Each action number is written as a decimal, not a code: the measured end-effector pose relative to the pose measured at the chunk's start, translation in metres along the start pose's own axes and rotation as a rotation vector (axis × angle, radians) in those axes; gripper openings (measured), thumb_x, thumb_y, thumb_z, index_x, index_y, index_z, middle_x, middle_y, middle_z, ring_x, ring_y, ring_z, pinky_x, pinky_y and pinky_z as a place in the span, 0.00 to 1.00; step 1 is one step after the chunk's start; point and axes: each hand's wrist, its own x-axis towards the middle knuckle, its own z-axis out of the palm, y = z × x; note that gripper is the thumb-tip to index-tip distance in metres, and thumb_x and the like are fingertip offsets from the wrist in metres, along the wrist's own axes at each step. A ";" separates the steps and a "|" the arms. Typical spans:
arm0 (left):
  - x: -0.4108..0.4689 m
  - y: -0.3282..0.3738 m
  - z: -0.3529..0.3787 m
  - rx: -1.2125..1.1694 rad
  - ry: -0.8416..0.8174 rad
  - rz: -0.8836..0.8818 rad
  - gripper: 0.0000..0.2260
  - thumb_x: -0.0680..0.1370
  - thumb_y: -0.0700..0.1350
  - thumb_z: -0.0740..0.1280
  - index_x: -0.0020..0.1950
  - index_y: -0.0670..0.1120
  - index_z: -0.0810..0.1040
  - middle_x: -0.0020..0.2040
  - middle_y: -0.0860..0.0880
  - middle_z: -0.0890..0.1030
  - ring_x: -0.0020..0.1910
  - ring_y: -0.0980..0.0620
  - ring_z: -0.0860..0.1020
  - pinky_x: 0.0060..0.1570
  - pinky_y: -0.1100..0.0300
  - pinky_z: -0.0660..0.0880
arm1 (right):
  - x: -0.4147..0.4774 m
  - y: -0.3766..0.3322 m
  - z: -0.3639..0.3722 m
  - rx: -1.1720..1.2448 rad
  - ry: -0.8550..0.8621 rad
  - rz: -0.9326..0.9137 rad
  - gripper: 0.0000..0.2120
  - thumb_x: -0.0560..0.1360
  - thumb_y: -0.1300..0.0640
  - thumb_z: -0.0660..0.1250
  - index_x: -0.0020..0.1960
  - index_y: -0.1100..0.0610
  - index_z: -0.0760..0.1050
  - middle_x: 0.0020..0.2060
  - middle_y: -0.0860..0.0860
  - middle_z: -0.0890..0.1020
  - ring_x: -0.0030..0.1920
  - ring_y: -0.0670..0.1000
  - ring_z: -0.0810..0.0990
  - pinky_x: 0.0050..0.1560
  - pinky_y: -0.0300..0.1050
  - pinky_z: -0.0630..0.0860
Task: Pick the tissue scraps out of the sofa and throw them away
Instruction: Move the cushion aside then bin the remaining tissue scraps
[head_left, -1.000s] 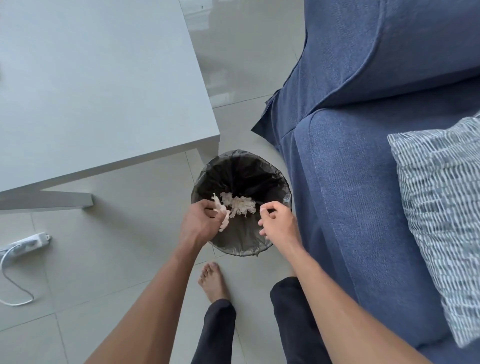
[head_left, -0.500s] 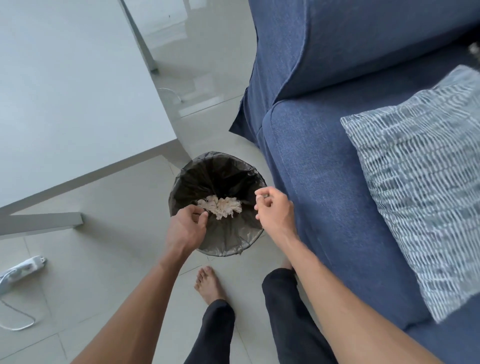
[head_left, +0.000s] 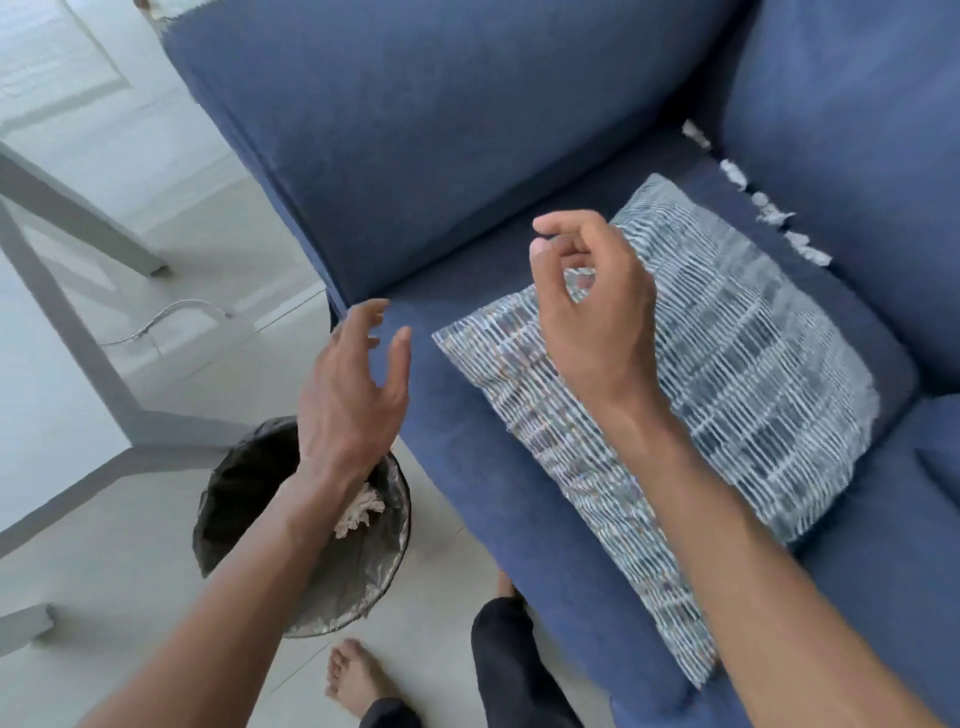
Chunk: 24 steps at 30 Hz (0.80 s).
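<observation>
Four or so tissue scraps (head_left: 763, 205) are still sitting on the sofa (head_left: 467, 130), strung along the crease where the seat meets the back cushion, up toward the back right corner of the seat and just past the far edge of the patterned pillow (head_left: 701, 374). One more clump of tissue (head_left: 358, 512) is already down in the black-lined bin (head_left: 249, 499), which stands on the floor right by the sofa's front corner. Right hand (head_left: 587, 312) hovers over the pillow with fingers loosely curled, thumb and index nearly together, and I can't see anything pinched in there. Left hand (head_left: 353, 384) is above the bin's rim near the seat's front edge, fingers spread apart, holding nothing. So I'd say this is the bit between a drop-off and the next pickup, reaching back for more. Next move looks like a stretch past the pillow to that crease, then small fingertip pinches, since the bits are thin and partly tucked into the gap. Nudging the pillow aside might help, and pushing a scrap deeper into the crease is the thing to avoid.
</observation>
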 end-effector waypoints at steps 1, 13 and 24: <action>0.006 0.015 0.008 -0.007 0.004 0.035 0.17 0.83 0.54 0.62 0.69 0.48 0.72 0.63 0.49 0.81 0.60 0.47 0.81 0.57 0.44 0.79 | 0.008 0.008 -0.015 -0.040 0.034 -0.007 0.10 0.81 0.55 0.65 0.59 0.55 0.80 0.51 0.52 0.83 0.52 0.49 0.80 0.58 0.44 0.75; 0.089 0.176 0.100 -0.010 -0.043 0.337 0.13 0.84 0.49 0.64 0.63 0.44 0.80 0.58 0.50 0.84 0.59 0.48 0.81 0.61 0.45 0.78 | 0.070 0.149 -0.158 -0.153 0.302 0.332 0.09 0.80 0.56 0.67 0.59 0.55 0.80 0.53 0.51 0.81 0.58 0.53 0.80 0.66 0.60 0.72; 0.144 0.271 0.203 -0.025 -0.241 0.353 0.08 0.80 0.47 0.67 0.54 0.46 0.84 0.47 0.53 0.86 0.49 0.54 0.83 0.53 0.53 0.80 | 0.122 0.246 -0.184 0.047 0.289 0.819 0.20 0.80 0.48 0.66 0.69 0.56 0.76 0.58 0.53 0.83 0.61 0.54 0.80 0.67 0.54 0.75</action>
